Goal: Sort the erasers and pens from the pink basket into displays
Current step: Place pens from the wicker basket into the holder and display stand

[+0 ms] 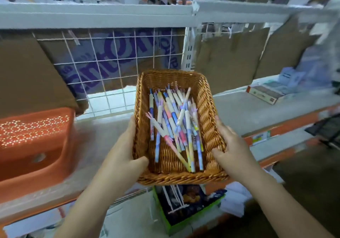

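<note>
A brown wicker basket (207, 108) is held in front of the shelf, above its front edge. Inside lie several pastel pens (173, 125), piled loosely and mostly lengthwise. My left hand (127, 153) grips the basket's left side, thumb hooked over the near rim. My right hand (233, 151) grips the right side, thumb inside the near right corner. An orange-pink perforated plastic basket (35, 138) stands on the shelf to the left. No erasers are visible.
A white wire grid (103, 66) backed by cardboard stands behind the shelf. Flat packets and a box (266, 92) lie at the right of the grey shelf (244, 108). A green-edged box of goods (185, 204) sits on the lower shelf under the wicker basket.
</note>
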